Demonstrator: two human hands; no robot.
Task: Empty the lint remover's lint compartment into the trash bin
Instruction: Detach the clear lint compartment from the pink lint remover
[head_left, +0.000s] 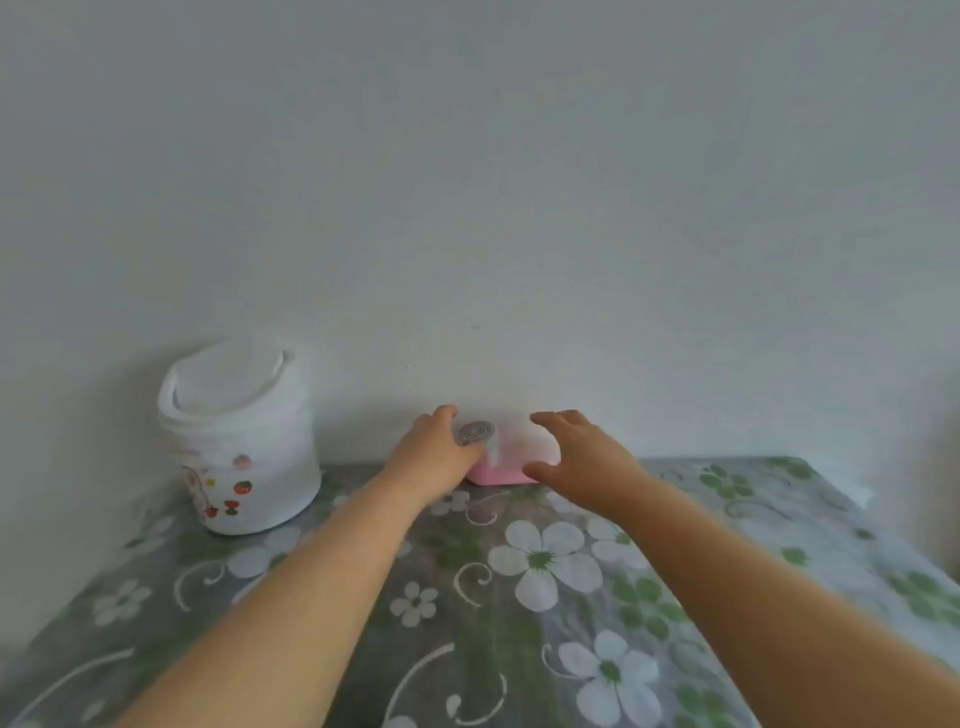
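Note:
A pink and white lint remover (501, 462) with a round metal mesh head lies at the far edge of the table against the wall. My left hand (434, 457) is at its head end, fingers curled around the mesh head. My right hand (576, 457) hovers over its right end with fingers spread, thumb near the pink base. A small white trash bin (239, 441) with a swing lid and strawberry stickers stands at the far left of the table.
The table (519, 597) wears a grey cloth with white and green flowers. A plain white wall (519, 208) rises directly behind the table's far edge.

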